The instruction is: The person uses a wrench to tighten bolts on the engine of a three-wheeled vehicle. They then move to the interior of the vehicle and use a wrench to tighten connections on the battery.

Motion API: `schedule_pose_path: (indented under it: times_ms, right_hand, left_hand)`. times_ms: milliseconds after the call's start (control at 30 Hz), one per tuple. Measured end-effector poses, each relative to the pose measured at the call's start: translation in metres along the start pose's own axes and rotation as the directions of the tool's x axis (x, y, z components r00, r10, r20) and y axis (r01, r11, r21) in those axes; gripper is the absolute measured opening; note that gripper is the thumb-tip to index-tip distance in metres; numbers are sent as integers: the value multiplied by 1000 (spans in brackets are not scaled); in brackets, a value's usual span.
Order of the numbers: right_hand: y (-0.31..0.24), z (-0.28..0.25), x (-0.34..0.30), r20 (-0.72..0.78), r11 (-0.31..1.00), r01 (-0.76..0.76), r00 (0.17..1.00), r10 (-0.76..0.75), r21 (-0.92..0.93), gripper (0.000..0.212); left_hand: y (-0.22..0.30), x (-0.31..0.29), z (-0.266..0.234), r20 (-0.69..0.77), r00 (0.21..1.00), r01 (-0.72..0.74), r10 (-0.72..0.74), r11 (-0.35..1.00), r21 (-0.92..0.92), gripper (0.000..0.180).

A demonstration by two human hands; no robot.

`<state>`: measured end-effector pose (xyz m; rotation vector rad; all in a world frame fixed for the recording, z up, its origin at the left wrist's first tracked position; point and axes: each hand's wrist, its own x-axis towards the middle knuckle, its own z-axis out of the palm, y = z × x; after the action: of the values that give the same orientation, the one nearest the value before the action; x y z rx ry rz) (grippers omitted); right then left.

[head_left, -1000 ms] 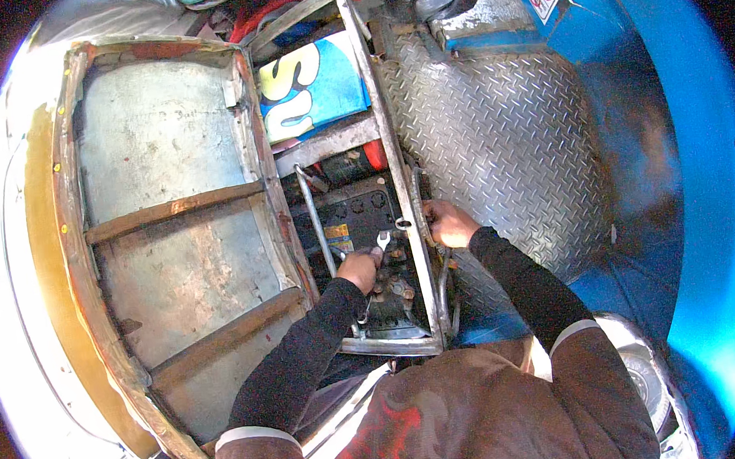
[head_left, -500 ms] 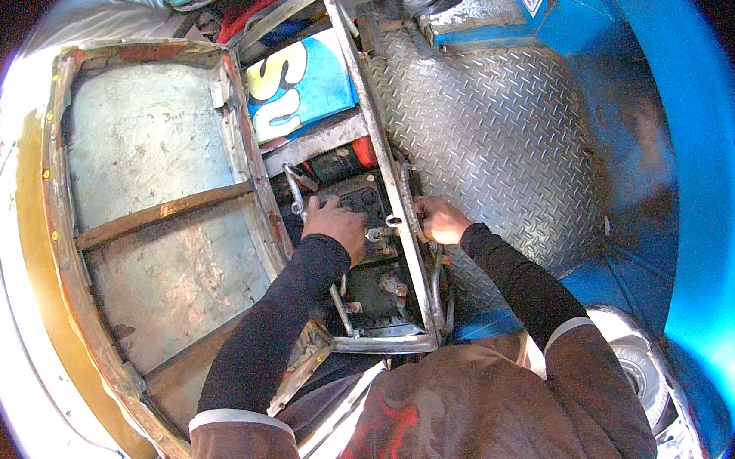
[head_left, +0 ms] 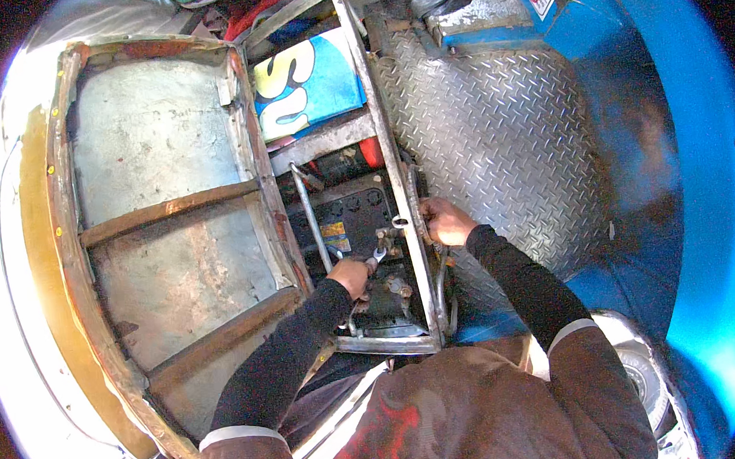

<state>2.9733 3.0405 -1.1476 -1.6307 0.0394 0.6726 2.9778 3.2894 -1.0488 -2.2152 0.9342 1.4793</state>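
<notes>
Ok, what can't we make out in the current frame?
All in the head view:
- Wrench: most of the handle, covered by the left hand.
- Right hand: what its fingers grip, if anything, blocked by the hand itself.
- Yellow label on the battery: print too small to read.
- Under the blue sheet: hidden by the sheet.
- Wheel: partly hidden by the brown sleeve.

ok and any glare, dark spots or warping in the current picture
Head view: glare bleaches the far left and brightens the blue wall; head view: the battery sits in shade; head view: the ribbed panel has a bowed outer edge, likely fisheye distortion.
</notes>
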Motion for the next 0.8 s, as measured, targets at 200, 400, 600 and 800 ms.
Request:
schedule_pose_path:
  times_ms: [200,400,600,800]
  right_hand:
    - [48,4,13,44,980,170,985,-167,-99,37]
    - [8,-1,1,48,998,43,998,-45,42,39]
    - [-17,-5,-8,58,998,46,997,-48,39,38]
    - [-17,-6,-6,58,992,127,990,-126,-3,38]
  left_hand:
    - [24,-41,-53,-420,688,35,-592,605,-796,48]
    - [49,-27,-53,-465,637,51,-615,636,-770,68]
    - [53,3,-30,-621,430,-205,-655,599,-774,42]
    - [56,8,-35,-506,492,64,-709,609,-791,39]
